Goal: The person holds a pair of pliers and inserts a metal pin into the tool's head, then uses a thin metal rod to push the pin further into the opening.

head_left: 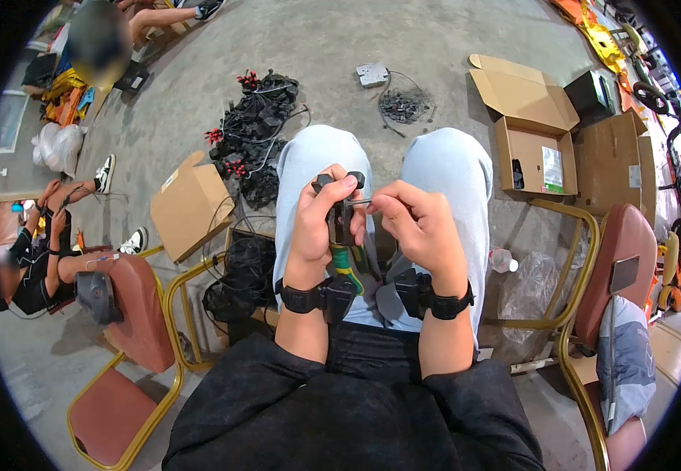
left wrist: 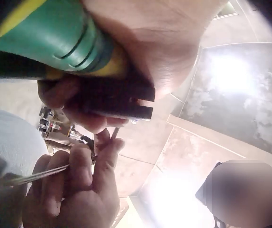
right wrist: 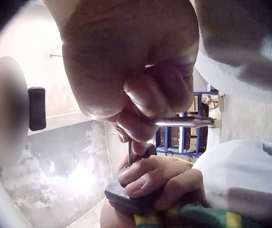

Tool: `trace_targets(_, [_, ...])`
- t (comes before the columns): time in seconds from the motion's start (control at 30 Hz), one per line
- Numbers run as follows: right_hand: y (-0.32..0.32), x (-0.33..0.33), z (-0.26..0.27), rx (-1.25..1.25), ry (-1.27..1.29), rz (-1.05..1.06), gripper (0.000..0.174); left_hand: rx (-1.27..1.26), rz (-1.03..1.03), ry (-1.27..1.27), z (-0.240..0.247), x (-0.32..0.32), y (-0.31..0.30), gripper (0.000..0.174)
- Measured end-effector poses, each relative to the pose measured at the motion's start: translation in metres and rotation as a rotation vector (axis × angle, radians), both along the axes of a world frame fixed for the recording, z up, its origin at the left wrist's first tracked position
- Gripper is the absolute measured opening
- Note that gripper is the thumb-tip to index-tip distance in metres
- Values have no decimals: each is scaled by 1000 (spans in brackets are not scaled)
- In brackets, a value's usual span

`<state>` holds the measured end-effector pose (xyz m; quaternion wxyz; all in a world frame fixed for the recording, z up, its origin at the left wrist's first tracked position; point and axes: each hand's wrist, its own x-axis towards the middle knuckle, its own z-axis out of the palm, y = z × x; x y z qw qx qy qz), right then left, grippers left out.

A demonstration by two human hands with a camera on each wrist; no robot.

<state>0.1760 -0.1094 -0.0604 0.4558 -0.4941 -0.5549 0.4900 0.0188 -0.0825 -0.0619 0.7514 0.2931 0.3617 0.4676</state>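
Observation:
A dark tool part [head_left: 341, 224] with a green and yellow handle [head_left: 346, 263] is gripped by my left hand [head_left: 312, 224] above the lap. Its slotted dark end [left wrist: 126, 102] and green handle [left wrist: 60, 38] show in the left wrist view. My right hand [head_left: 421, 226] pinches a thin metal rod [head_left: 361, 202] between thumb and fingertips. In the right wrist view the rod [right wrist: 130, 153] meets the dark block [right wrist: 131, 197] held by the left hand [right wrist: 162, 183]. A second metal shaft [right wrist: 183, 121] sticks out from the right hand's curled fingers.
Black cable bundles [head_left: 254, 133] lie on the floor ahead, beside a cardboard piece [head_left: 191, 208]. A metal box [head_left: 372, 75] with cables stands farther off. An open carton [head_left: 535, 153] and a chair [head_left: 615, 267] are at the right, another chair [head_left: 132, 322] at the left. People sit farther left.

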Motion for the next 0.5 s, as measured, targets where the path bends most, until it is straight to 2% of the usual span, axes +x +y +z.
trace_targets(0.1, [1, 0, 5, -76, 78, 44, 16, -12, -18, 20, 1, -3, 0, 22])
trace_targets(0.33, [1, -1, 10, -154, 18, 71, 12, -31, -12, -26, -1, -5, 2, 21])
trace_targets(0.4, [4, -4, 0, 230, -89, -8, 6, -40, -11, -134, -4, -5, 2, 20])
trace_targets(0.43, [4, -2, 0, 227, -91, -11, 6, -43, -14, -136, -4, -5, 1, 20])
trace_targets(0.5, [7, 0, 0, 413, -139, -28, 6, -56, -23, -134, -1, -5, 0, 20])
